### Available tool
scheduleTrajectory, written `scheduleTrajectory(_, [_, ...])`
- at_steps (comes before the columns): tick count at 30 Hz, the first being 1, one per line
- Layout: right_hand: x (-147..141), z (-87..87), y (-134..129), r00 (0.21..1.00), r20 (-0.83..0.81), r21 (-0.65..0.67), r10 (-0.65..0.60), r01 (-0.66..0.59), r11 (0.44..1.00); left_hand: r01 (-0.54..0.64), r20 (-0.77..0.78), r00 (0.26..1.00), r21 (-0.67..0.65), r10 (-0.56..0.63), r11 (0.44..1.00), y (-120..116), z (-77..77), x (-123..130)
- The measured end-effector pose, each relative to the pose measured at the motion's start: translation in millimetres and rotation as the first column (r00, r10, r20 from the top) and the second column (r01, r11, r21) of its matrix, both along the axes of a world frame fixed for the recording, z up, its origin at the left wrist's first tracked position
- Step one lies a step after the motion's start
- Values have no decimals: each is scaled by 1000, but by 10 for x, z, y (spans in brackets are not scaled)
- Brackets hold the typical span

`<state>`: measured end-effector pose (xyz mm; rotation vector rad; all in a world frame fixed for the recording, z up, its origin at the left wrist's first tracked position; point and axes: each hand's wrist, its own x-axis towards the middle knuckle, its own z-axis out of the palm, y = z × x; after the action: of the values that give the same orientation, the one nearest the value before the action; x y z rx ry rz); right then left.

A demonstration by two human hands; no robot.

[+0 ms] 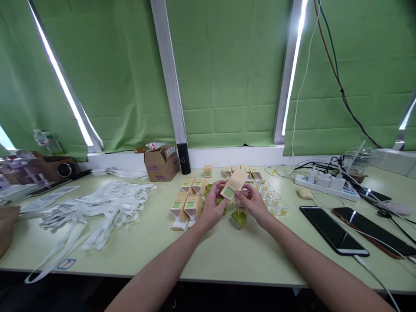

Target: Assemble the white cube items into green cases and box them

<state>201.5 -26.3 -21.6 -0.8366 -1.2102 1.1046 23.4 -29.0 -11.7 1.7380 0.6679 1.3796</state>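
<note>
Between my two hands, above the table, is a flattish tan paper box (236, 183) with a green square on its front. My left hand (213, 203) grips its left edge, and my right hand (253, 203) pinches its lower right side. Just below them a green candle-like item in a small clear cup (238, 218) sits on the table; more green pieces are partly hidden behind my left hand. Left of my hands stand several open tan boxes (194, 205) with flaps out. Several clear cups (273, 200) with yellowish spots are grouped beyond my right hand.
White ribbons (107, 206) spread over the left of the table (247, 264). A cardboard box (161, 164) and black cylinder (183, 158) stand at the back. On the right lie a phone (333, 229), a dark phone-like device (370, 229), a power strip (326, 186) and cables.
</note>
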Motion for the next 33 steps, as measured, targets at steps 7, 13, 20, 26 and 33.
scheduleTrajectory(7, [34,80,-55,1000,0,-65,-28,28,997,-29,-54,998,25,30,999,-37,10,-16])
scheduleTrajectory(13, [25,120,-89,999,-10,-63,-31,30,998,-109,-94,988,104,119,989,-29,16,16])
scheduleTrajectory(20, [43,84,-46,997,-31,-71,-70,68,995,-155,-167,967,205,191,966,-51,15,12])
scheduleTrajectory(26, [65,-17,20,994,-96,-60,-52,46,997,-164,-222,952,219,213,962,-63,19,-10])
scheduleTrajectory(33, [20,46,-22,997,-72,-44,-22,19,999,-217,-174,950,233,260,948,-7,-25,21])
